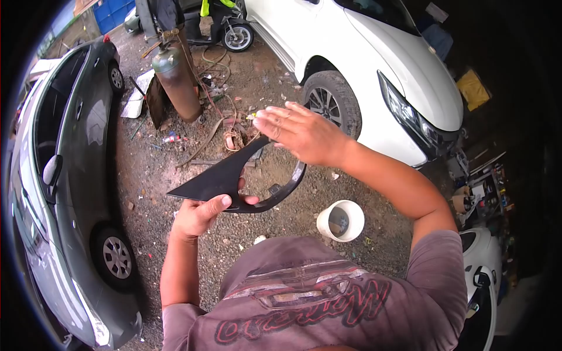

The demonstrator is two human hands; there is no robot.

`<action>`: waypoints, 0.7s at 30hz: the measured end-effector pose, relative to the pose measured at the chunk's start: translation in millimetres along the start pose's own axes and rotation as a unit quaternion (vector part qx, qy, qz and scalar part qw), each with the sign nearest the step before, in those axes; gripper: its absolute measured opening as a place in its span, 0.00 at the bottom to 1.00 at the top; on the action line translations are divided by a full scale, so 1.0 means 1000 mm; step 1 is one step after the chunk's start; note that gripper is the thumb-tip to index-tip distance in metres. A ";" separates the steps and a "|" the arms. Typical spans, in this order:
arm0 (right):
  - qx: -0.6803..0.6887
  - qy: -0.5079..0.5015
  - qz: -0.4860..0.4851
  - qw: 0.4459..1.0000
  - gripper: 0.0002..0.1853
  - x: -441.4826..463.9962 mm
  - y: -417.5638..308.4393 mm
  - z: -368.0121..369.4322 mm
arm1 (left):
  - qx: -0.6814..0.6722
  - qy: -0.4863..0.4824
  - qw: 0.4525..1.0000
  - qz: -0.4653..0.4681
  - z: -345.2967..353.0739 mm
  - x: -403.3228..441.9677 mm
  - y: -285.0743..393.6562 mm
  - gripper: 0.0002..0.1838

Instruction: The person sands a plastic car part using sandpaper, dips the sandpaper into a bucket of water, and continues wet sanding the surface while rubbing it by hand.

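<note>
A black plastic car trim piece (212, 176), with a flat pointed end and a curved loop, is held up in front of my body. My left hand (198, 217) grips it near the pointed end, thumb on top and fingertips showing inside the loop. At the far upper end of the trim is my right hand (307, 136), its fingers stretched out and lying flat. Part of the loop passes behind that hand, and I cannot tell whether the palm presses on it. A small tab (274, 188) sticks up inside the loop.
A white bucket (322, 223) stands on the gravel (152, 225) in front of me. To the left is a grey car (88, 140); ahead right, a white car (333, 35). A gas cylinder (180, 93) with hoses and a motorbike (219, 29) are farther ahead.
</note>
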State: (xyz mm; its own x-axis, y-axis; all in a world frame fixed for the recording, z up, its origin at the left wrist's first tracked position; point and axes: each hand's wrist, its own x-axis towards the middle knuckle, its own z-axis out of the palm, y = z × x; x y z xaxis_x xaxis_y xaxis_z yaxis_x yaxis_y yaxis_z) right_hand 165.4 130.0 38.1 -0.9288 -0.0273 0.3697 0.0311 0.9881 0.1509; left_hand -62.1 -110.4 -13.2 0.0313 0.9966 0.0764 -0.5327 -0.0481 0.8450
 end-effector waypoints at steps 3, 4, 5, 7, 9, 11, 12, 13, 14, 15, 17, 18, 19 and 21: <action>0.018 -0.017 0.046 0.999 0.35 -0.013 0.006 0.007 | 0.004 0.032 0.999 0.016 0.001 0.004 -0.011 0.30; 0.032 0.008 0.063 0.997 0.35 -0.015 0.006 0.009 | 0.013 0.036 0.999 0.001 -0.002 0.005 -0.015 0.29; 0.048 0.032 0.079 0.995 0.35 -0.018 0.006 0.010 | 0.021 0.041 0.999 -0.013 -0.003 0.005 -0.019 0.28; 0.058 0.062 0.089 0.992 0.34 -0.020 0.001 0.014 | 0.022 0.037 0.999 -0.004 -0.002 0.009 -0.023 0.27; 0.128 0.127 0.176 0.968 0.30 -0.024 -0.003 0.018 | 0.051 0.012 0.999 0.013 0.002 0.015 -0.022 0.34; 0.210 0.225 0.196 0.931 0.24 -0.024 -0.002 0.029 | 0.054 0.014 0.998 0.025 0.007 0.019 -0.025 0.39; 0.273 0.270 0.286 0.878 0.23 -0.025 -0.001 0.031 | 0.055 0.016 0.998 0.039 0.009 0.020 -0.027 0.44; 0.331 0.309 0.372 0.810 0.23 -0.026 0.001 0.032 | 0.055 0.019 0.997 0.053 0.011 0.021 -0.029 0.50; 0.450 0.345 0.436 0.698 0.24 -0.027 0.004 0.032 | 0.058 0.044 0.997 0.041 0.011 0.022 -0.033 0.53; 0.555 0.371 0.486 0.564 0.25 -0.026 0.006 0.031 | 0.058 0.045 0.997 0.040 0.012 0.024 -0.037 0.53; 0.684 0.307 0.518 0.412 0.22 -0.031 0.016 0.019 | 0.058 0.071 0.995 0.047 0.014 0.025 -0.045 0.54; 0.675 0.310 0.518 0.424 0.19 -0.030 0.012 0.018 | 0.064 0.080 0.994 0.043 0.014 0.026 -0.046 0.55; 0.665 0.312 0.519 0.437 0.16 -0.028 0.006 0.017 | 0.064 0.081 0.994 0.042 0.014 0.026 -0.046 0.55; 0.670 0.294 0.502 0.461 0.14 -0.022 -0.005 0.011 | 0.082 0.086 0.992 0.033 0.018 0.025 -0.046 0.57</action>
State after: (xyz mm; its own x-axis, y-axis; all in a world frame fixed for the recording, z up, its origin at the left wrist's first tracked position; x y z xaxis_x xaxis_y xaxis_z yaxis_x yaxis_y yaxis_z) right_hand 181.4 127.0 18.8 -0.4209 0.8991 -0.1201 -0.2863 -0.2573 -0.9229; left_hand -22.1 -84.9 -40.6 -0.1510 0.9870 0.0556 -0.3830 -0.1103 0.9172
